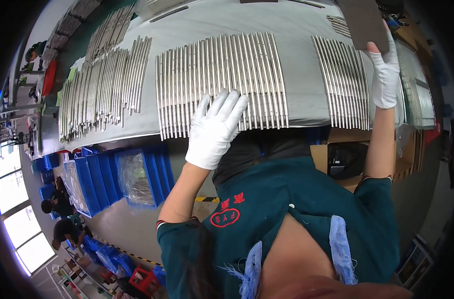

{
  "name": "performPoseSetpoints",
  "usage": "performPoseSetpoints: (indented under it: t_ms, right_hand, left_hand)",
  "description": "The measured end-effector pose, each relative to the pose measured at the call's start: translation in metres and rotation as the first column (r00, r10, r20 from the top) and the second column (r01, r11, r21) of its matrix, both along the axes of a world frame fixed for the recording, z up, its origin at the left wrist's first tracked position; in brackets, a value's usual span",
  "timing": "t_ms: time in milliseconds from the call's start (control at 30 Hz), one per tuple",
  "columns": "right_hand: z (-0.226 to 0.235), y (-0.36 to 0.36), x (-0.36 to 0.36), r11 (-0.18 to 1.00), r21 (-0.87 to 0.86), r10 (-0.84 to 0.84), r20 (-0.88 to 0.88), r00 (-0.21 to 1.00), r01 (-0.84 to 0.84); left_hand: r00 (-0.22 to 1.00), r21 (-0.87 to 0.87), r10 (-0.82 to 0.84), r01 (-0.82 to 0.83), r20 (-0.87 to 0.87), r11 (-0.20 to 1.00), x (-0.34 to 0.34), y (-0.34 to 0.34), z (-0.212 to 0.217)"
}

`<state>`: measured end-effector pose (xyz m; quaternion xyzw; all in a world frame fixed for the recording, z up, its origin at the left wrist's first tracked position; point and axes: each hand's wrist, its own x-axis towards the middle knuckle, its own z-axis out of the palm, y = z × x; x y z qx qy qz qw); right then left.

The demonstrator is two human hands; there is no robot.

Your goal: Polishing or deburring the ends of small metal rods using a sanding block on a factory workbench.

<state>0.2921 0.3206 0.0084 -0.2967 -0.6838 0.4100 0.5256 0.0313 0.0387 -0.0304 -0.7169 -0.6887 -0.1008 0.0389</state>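
Resting flat on rods: left hand

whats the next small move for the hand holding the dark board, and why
Probably bring the right hand with its dark flat board down and leftward toward the middle row of metal rods. The left hand already lies flat, fingers spread, on that row's near ends at the table edge, while the board is raised above the right-hand row of rods, touching nothing.
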Motion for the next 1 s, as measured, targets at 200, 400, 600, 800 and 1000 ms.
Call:
performPoseSetpoints:
  t_ms: [200, 400, 600, 800, 1000]
  right_hand:
    - [0.012, -0.04, -0.056, 0.896, -0.262, 0.425, 0.276, 0.862, -0.357]
    - [0.02, -0.052, -0.102, 0.735, -0.352, 0.677, 0.435, 0.594, -0.58]
    - [0.021, -0.06, -0.13, 0.699, -0.295, 0.673, 0.58, 0.46, -0.651]
    - [0.024, -0.051, -0.113, 0.698, -0.396, 0.709, 0.499, 0.499, -0.596]
    - [0.029, -0.045, -0.106, 0.714, -0.432, 0.698, 0.507, 0.506, -0.552]
  left_hand:
    - [0.985, 0.159, -0.126, 0.106, 0.116, 0.982, 0.001, 0.0, 0.003]
    - [0.943, 0.21, -0.22, 0.169, 0.249, 0.963, -0.002, 0.005, 0.012]
    - [0.94, 0.278, -0.226, 0.152, 0.257, 0.949, 0.001, 0.007, 0.01]
    - [0.916, 0.281, -0.238, 0.148, 0.323, 0.948, 0.004, 0.009, 0.007]
    - [0.909, 0.312, -0.233, 0.123, 0.345, 0.942, 0.004, 0.008, 0.006]
